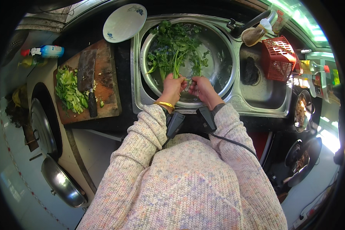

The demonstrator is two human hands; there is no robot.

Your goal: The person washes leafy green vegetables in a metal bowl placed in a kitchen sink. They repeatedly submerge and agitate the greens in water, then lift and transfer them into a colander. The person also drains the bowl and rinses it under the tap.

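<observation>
Leafy green herbs (175,43), which look like cilantro, lie in a round metal basin (231,63) of water set into the sink's larger bowl. My left hand (172,87) grips a bunch of their stems near the basin's front. Close beside it, my right hand (204,87) pinches the stem ends of a few sprigs, its fingertips almost meeting those of the left. The leaves spread away from me toward the basin's back and left. Fingers partly hide the lower stem ends.
Left of the sink, a cleaver (86,72) rests on a wooden cutting board (107,86) beside chopped greens (70,89). A white bowl (123,24) stands behind. On the right are a faucet (253,21), a red plastic basket (279,59) and a smaller sink bowl (264,96) holding a dark scrubber (250,70).
</observation>
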